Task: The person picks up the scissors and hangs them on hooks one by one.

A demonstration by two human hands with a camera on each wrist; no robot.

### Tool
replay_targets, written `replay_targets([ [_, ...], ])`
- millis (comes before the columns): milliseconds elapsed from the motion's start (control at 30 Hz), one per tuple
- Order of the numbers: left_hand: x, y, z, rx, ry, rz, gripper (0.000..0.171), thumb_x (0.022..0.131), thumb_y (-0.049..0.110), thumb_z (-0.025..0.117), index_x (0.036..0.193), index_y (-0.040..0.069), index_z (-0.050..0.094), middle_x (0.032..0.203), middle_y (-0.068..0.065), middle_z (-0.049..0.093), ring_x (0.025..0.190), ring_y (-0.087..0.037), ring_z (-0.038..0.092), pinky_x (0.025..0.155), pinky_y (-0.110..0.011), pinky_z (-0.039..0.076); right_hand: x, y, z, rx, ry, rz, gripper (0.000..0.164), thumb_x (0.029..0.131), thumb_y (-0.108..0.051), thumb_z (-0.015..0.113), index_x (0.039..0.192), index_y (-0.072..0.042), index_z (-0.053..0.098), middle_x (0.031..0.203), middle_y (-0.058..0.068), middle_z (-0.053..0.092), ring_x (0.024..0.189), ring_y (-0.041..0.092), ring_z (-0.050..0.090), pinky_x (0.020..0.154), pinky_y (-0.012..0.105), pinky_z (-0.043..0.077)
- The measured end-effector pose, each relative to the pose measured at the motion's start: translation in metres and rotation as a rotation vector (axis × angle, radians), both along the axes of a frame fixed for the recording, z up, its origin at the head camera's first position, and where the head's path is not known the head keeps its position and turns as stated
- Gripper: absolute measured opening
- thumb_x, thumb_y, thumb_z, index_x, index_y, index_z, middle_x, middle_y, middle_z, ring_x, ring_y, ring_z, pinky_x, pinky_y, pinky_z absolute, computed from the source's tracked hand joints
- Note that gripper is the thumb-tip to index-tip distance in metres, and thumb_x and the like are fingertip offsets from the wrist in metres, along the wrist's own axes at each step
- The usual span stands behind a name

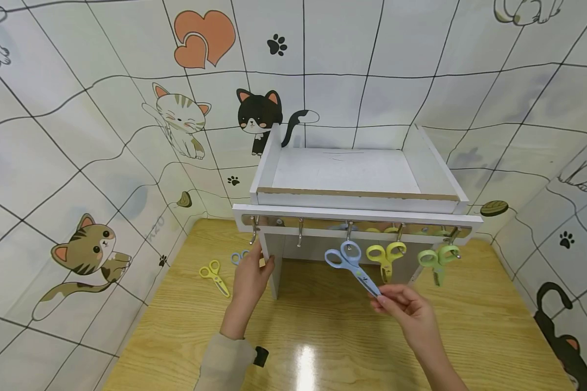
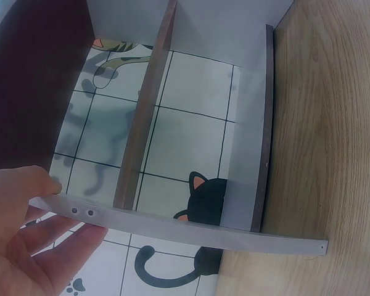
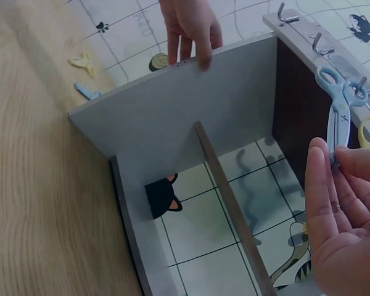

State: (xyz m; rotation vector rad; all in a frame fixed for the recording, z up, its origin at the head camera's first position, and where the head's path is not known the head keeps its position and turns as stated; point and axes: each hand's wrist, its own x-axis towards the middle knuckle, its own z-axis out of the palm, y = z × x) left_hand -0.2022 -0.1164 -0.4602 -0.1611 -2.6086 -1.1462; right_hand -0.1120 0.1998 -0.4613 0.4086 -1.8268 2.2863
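Note:
A white shelf unit (image 1: 357,209) with a row of metal hooks along its front rail stands on the table. My right hand (image 1: 408,312) pinches the blade end of blue scissors (image 1: 354,267), whose handle loops are up at the middle hook (image 1: 349,231). The blue scissors slant down toward my fingers. My left hand (image 1: 249,279) grips the front edge of the unit's left side panel (image 2: 191,231), thumb on one face and fingers on the other. Yellow scissors (image 1: 386,260) and green scissors (image 1: 438,262) hang from the two hooks on the right.
Another pair of yellow scissors (image 1: 215,277) lies on the wooden table (image 1: 323,336) left of the unit. Beside it are blue scissors (image 1: 237,257), partly hidden by my left hand. Two bare hooks are at the rail's left, including one hook (image 1: 300,232). Cat-patterned walls surround the table.

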Motion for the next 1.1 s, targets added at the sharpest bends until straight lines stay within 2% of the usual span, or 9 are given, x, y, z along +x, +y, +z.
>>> replay_targets([
  [100, 0.000, 0.000, 0.000, -0.002, 0.001, 0.001, 0.042, 0.096, 0.012, 0.064, 0.137, 0.016, 0.053, 0.121, -0.016, 0.070, 0.111, -0.034, 0.070, 0.076, -0.038, 0.065, -0.001, 0.002, -0.005, 0.026, 0.009, 0.013, 0.020, 0.092, 0.017, 0.054, 0.105, 0.006, 0.065, 0.096, 0.005, 0.078, 0.082, 0.012, 0.076, 0.070, 0.026, 0.063],
  [233, 0.000, 0.000, 0.000, -0.004, 0.007, 0.005, 0.042, 0.095, 0.012, 0.064, 0.136, 0.016, 0.054, 0.120, -0.015, 0.071, 0.110, -0.034, 0.070, 0.076, -0.038, 0.065, -0.001, 0.008, -0.013, 0.058, 0.028, 0.018, 0.016, 0.092, 0.018, 0.053, 0.106, 0.016, 0.060, 0.101, 0.003, 0.077, 0.087, 0.010, 0.075, 0.072, 0.027, 0.064],
  [367, 0.000, 0.000, 0.000, -0.001, 0.021, 0.005, 0.042, 0.095, 0.011, 0.065, 0.135, 0.016, 0.054, 0.118, -0.015, 0.072, 0.109, -0.034, 0.071, 0.075, -0.038, 0.065, -0.001, 0.017, -0.024, 0.097, -0.006, -0.014, 0.016, 0.092, 0.017, 0.055, 0.107, 0.021, 0.056, 0.102, 0.000, 0.076, 0.087, 0.008, 0.074, 0.072, 0.026, 0.064],
  [500, 0.000, 0.000, 0.000, 0.001, 0.028, 0.001, 0.042, 0.095, 0.011, 0.065, 0.135, 0.016, 0.054, 0.118, -0.015, 0.072, 0.109, -0.034, 0.071, 0.075, -0.038, 0.065, -0.002, 0.029, -0.034, 0.186, -0.071, -0.103, 0.017, 0.092, 0.013, 0.058, 0.107, 0.021, 0.056, 0.099, -0.005, 0.075, 0.084, 0.005, 0.073, 0.071, 0.023, 0.063],
  [667, 0.000, 0.000, -0.001, -0.006, 0.026, -0.001, 0.043, 0.095, 0.011, 0.064, 0.136, 0.015, 0.054, 0.119, -0.016, 0.072, 0.108, -0.034, 0.071, 0.075, -0.037, 0.065, -0.004, 0.042, -0.041, 0.367, -0.157, -0.258, 0.019, 0.093, 0.004, 0.063, 0.108, 0.017, 0.060, 0.094, -0.013, 0.074, 0.080, 0.001, 0.072, 0.067, 0.019, 0.062],
  [867, 0.001, 0.000, -0.001, -0.011, 0.025, 0.000, 0.043, 0.095, 0.011, 0.064, 0.136, 0.016, 0.054, 0.119, -0.015, 0.072, 0.108, -0.033, 0.071, 0.074, -0.038, 0.065, -0.007, 0.056, -0.046, 0.539, -0.225, -0.380, 0.019, 0.095, 0.000, 0.063, 0.110, 0.012, 0.061, 0.086, -0.027, 0.067, 0.076, -0.005, 0.068, 0.066, 0.015, 0.060],
  [967, 0.001, 0.000, -0.001, -0.007, 0.023, 0.002, 0.042, 0.095, 0.011, 0.065, 0.135, 0.016, 0.054, 0.119, -0.015, 0.072, 0.108, -0.034, 0.071, 0.075, -0.038, 0.065, -0.010, 0.060, -0.046, 0.635, -0.242, -0.454, 0.021, 0.094, -0.002, 0.066, 0.110, 0.008, 0.060, 0.088, -0.018, 0.067, 0.074, -0.009, 0.064, 0.065, 0.012, 0.059],
  [1100, 0.000, 0.000, -0.001, -0.001, 0.027, 0.001, 0.042, 0.095, 0.011, 0.065, 0.135, 0.016, 0.054, 0.119, -0.015, 0.072, 0.109, -0.034, 0.071, 0.075, -0.038, 0.065, -0.015, 0.063, -0.046, 0.735, -0.244, -0.547, 0.029, 0.092, -0.008, 0.071, 0.113, 0.004, 0.056, 0.098, 0.009, 0.067, 0.076, -0.017, 0.054, 0.063, 0.006, 0.054],
])
